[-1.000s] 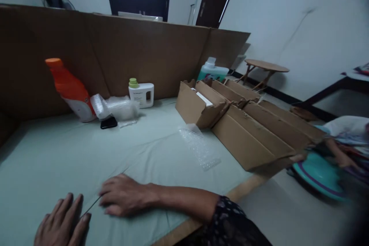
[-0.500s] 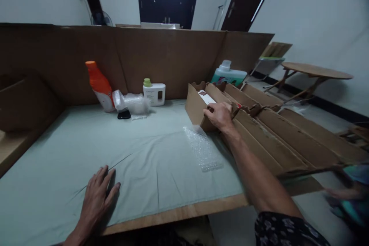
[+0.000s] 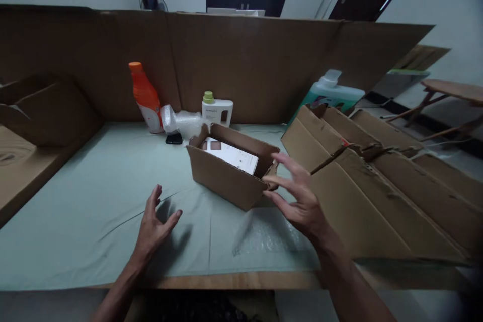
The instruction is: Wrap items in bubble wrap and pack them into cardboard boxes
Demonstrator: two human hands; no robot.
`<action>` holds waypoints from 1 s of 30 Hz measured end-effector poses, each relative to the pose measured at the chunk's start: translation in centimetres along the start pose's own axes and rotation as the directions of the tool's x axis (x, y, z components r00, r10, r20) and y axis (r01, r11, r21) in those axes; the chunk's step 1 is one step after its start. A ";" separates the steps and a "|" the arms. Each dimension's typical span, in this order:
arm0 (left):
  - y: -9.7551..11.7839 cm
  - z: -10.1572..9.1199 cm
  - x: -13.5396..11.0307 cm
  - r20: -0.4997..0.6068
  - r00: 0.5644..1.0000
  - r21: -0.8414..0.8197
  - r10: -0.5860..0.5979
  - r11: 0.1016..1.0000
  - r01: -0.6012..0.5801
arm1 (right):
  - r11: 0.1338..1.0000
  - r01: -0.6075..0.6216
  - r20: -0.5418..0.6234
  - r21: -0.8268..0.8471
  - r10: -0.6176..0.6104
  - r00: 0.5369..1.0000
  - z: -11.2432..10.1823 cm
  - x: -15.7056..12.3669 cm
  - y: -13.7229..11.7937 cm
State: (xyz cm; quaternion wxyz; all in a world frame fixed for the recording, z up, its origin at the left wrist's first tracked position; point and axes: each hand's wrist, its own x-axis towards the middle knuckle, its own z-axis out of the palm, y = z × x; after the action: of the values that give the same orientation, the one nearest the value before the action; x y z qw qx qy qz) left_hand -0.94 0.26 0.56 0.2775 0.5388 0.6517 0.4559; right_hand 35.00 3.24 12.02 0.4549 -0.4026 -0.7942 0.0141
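Note:
In front of me a narrow open cardboard box [image 3: 222, 179] stands at an angle on the table cloth, with a white printed carton [image 3: 236, 157] lying inside. My right hand [image 3: 298, 193] is at the box's right end, thumb and a finger pinching its torn rim while the index finger is spread out. To the left of the box, my left hand [image 3: 155, 224] hovers above the cloth, fingers apart and holding nothing. A sheet of bubble wrap [image 3: 264, 234] lies in front of the box, partly in shadow.
Several cardboard boxes [image 3: 362, 206] stand in rows on the right. Behind are an orange bottle [image 3: 146, 98], wrapped bubble wrap [image 3: 186, 123], a black phone [image 3: 173, 139], a white bottle [image 3: 217, 110] and a teal bottle [image 3: 335, 95], before a cardboard screen [image 3: 245, 65].
The box with the white carton has come left from the row of boxes to the table's middle, with my right hand on it. My left hand has lifted off the cloth.

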 end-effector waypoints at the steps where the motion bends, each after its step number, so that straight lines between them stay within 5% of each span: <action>1: 0.3 0.2 0.5 0.002 1.000 -0.036 -0.004 0.999 0.004 | 0.996 -0.089 -0.069 0.023 0.090 0.994 0.0 -1.2 0.0; 3: 0.9 0.8 1.8 0.023 1.000 -0.086 0.011 0.996 -0.009 | 0.948 -0.293 -0.123 0.122 0.307 0.944 0.6 -3.6 0.4; 5: 1.8 1.9 3.6 0.061 0.997 -0.132 0.049 0.990 -0.041 | 0.861 -0.476 -0.027 0.180 0.488 0.873 2.0 -5.6 0.8; 7: 2.7 3.3 5.5 0.134 0.988 -0.191 0.082 0.980 -0.055 | 0.794 -0.589 0.102 0.152 0.580 0.808 4.0 -6.5 1.0; 10: 3.6 5.2 7.5 0.262 0.958 -0.276 0.118 0.960 -0.043 | 0.772 -0.622 0.129 0.130 0.609 0.783 7.0 -5.8 0.8; 13: 3.2 5.0 6.8 0.236 0.968 -0.286 0.089 0.958 -0.019 | 0.775 -0.607 0.115 0.178 0.596 0.795 9.3 -4.0 0.8; 17: 1.4 1.5 1.9 0.005 0.995 -0.204 -0.096 0.974 0.095 | 0.793 -0.540 0.181 0.282 0.509 0.841 12.3 -1.9 0.3; 21: -0.2 -2.1 -1.9 -0.267 0.933 -0.166 -0.240 0.965 0.201 | 0.780 -0.469 0.334 0.413 0.350 0.875 15.6 0.1 -2.2; 25: -1.1 -4.4 -1.6 -0.392 0.883 -0.169 -0.258 0.964 0.206 | 0.776 -0.435 0.464 0.456 0.210 0.861 17.5 2.2 -3.7; 30: -2.4 -4.8 -0.1 -0.392 0.883 -0.152 -0.258 0.965 0.214 | 0.819 -0.376 0.539 0.434 0.098 0.836 17.2 7.2 1.3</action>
State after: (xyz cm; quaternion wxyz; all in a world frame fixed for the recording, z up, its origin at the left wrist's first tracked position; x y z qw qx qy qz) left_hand -6.11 -1.22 0.46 0.2164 0.3329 0.7313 0.5546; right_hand 21.30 14.78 6.56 0.3227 -0.3451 -0.7902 0.3904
